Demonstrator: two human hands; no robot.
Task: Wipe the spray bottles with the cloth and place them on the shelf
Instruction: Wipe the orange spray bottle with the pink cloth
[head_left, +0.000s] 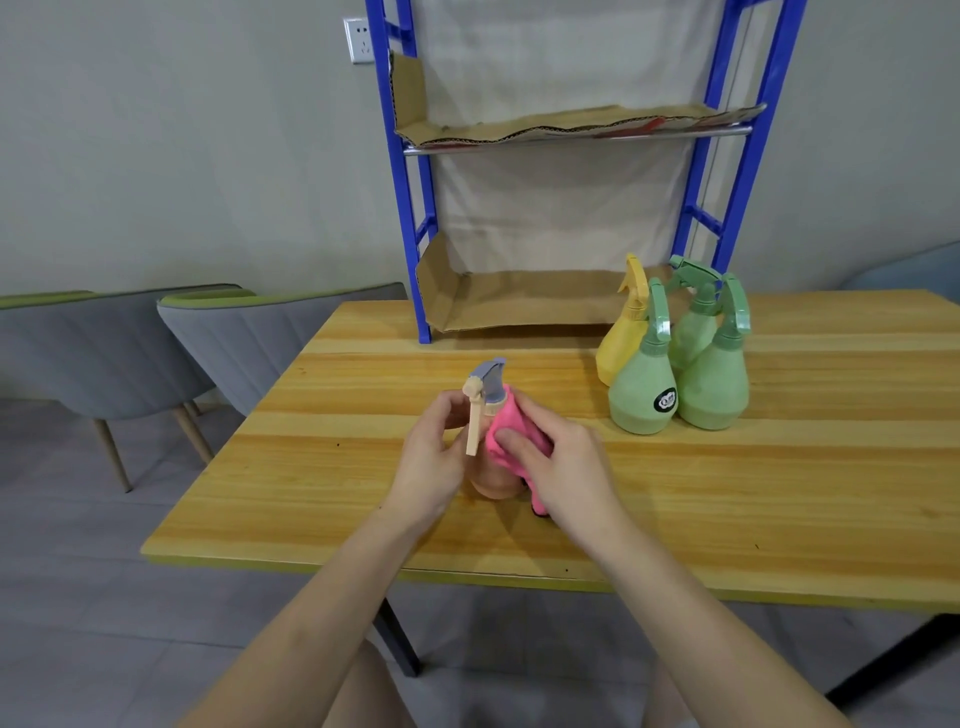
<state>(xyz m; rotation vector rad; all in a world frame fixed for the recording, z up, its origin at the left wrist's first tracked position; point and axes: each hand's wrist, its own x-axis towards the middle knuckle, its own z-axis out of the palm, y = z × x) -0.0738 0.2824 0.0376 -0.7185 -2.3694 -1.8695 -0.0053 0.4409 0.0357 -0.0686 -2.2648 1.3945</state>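
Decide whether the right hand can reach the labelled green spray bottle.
Probably yes: only bare table lies between the right hand and that green bottle, though the hand is pressing the pink cloth against the peach bottle.

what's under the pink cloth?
The peach spray bottle: the cloth covers its right side, pressed by the right hand. The left hand holds the bottle. The covered side is hidden.

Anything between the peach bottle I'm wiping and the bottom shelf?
Nothing visible: bare table lies between the peach bottle and the bottom shelf. The yellow bottle and green bottles stand before its right end.
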